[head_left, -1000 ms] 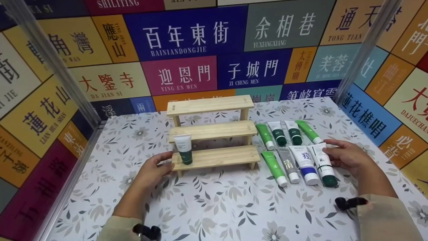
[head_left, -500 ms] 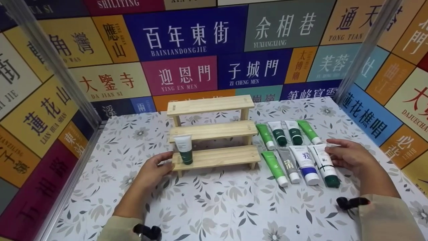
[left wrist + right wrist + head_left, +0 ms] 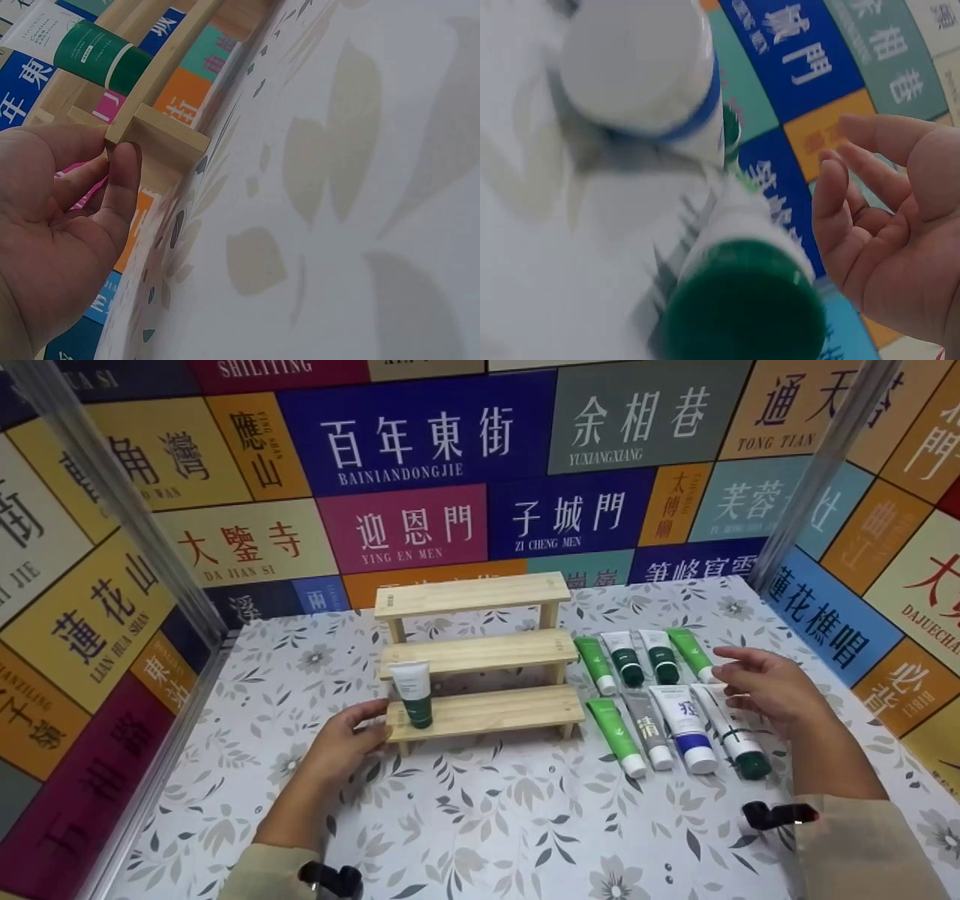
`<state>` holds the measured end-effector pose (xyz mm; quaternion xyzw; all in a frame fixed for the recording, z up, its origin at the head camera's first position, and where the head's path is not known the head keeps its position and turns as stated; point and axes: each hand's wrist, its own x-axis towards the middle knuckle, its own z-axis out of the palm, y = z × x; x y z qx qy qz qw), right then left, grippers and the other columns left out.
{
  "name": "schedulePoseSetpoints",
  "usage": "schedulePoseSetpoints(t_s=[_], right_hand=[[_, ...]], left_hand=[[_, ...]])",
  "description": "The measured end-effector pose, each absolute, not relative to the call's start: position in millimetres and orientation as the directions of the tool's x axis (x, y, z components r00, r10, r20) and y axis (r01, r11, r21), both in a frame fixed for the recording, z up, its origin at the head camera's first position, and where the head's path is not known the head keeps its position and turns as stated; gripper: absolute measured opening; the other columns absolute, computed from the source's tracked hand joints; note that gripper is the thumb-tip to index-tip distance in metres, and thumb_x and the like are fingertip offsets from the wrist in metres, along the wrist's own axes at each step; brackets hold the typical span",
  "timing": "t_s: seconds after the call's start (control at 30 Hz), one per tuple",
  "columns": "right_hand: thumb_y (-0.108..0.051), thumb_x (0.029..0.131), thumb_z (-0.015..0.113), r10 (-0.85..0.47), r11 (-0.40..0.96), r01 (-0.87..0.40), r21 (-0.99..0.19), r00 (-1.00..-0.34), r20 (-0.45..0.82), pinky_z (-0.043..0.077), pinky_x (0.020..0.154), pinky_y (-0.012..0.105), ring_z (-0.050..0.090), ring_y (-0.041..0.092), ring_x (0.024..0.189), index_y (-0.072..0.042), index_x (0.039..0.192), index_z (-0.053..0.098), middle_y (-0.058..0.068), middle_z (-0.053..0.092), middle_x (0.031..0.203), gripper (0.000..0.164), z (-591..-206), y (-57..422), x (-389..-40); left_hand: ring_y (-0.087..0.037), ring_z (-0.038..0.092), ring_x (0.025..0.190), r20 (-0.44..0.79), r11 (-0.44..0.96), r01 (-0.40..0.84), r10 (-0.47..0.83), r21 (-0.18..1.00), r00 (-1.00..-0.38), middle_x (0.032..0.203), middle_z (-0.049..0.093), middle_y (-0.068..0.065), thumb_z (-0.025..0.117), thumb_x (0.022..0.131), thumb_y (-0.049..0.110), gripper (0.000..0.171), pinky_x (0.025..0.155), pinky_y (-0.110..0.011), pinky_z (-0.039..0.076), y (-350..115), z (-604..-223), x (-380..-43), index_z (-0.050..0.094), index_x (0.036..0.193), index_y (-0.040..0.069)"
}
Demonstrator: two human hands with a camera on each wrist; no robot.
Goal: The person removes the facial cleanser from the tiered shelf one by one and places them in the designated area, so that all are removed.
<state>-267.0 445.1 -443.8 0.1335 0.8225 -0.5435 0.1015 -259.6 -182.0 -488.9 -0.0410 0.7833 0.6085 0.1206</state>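
In the head view my left hand (image 3: 346, 739) is at the left end of a three-step wooden display stand (image 3: 487, 712). The left wrist view shows its thumb and fingertips pinching the corner of the lowest step (image 3: 154, 94). A white tube with a dark green cap (image 3: 412, 694) stands upright on that step, near the hand. My right hand (image 3: 772, 694) hovers over the upper end of a white tube with a green cap (image 3: 739, 735), lying on the cloth. In the right wrist view its fingers are loosely bent, apart from the tube, with nothing between them.
Left of that tube lie a blue-and-white tube (image 3: 686, 731), a grey tube (image 3: 646, 731) and a green tube (image 3: 616, 739). Behind them is a second row of tubes (image 3: 624, 658). Printed panels (image 3: 420, 525) wall in the floral tablecloth (image 3: 480, 817).
My right hand has lifted off the rightmost white tube and shifted slightly back and left. That tube has turned a little, its cap moving right. The left hand has stayed still.
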Motion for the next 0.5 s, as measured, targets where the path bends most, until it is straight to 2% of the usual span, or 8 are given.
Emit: schedulePoseSetpoints(t_s=[0.13, 0.27, 0.5], right_hand=[[-0.039, 0.104, 0.071, 0.081, 0.378, 0.188, -0.906, -0.982, -0.17, 0.062, 0.086, 0.025, 0.065, 0.012, 0.098, -0.023, 0.156, 0.053, -0.012, 0.063, 0.112, 0.057, -432, 410, -264], [-0.031, 0.103, 0.073, 0.031, 0.328, 0.037, -0.944, -0.999, -0.028, 0.063, 0.08, 0.025, 0.066, 0.012, 0.092, -0.019, 0.146, 0.062, -0.009, 0.065, 0.108, 0.046, -423, 374, -259], [-0.019, 0.102, 0.075, -0.035, 0.197, -0.041, -0.979, -0.999, 0.034, 0.063, 0.074, 0.026, 0.067, 0.014, 0.085, -0.018, 0.131, 0.07, -0.003, 0.068, 0.102, 0.03, -418, 312, -259]], left_hand=[[-0.024, 0.066, 0.133, -0.244, 0.275, -0.216, 0.072, 0.937, -0.967, 0.164, 0.052, -0.006, 0.069, 0.104, 0.019, 0.053, 0.099, -0.03, 0.06, -181, -488, -259, 0.056, 0.156, 0.017], [-0.024, 0.064, 0.136, -0.262, 0.281, -0.234, 0.064, 0.931, -0.963, 0.163, 0.052, -0.003, 0.069, 0.104, 0.02, 0.053, 0.102, -0.031, 0.059, -181, -487, -260, 0.056, 0.155, 0.019], [-0.023, 0.064, 0.137, -0.275, 0.287, -0.248, 0.06, 0.925, -0.96, 0.163, 0.052, -0.001, 0.069, 0.104, 0.02, 0.053, 0.104, -0.032, 0.058, -181, -488, -261, 0.056, 0.155, 0.021]])
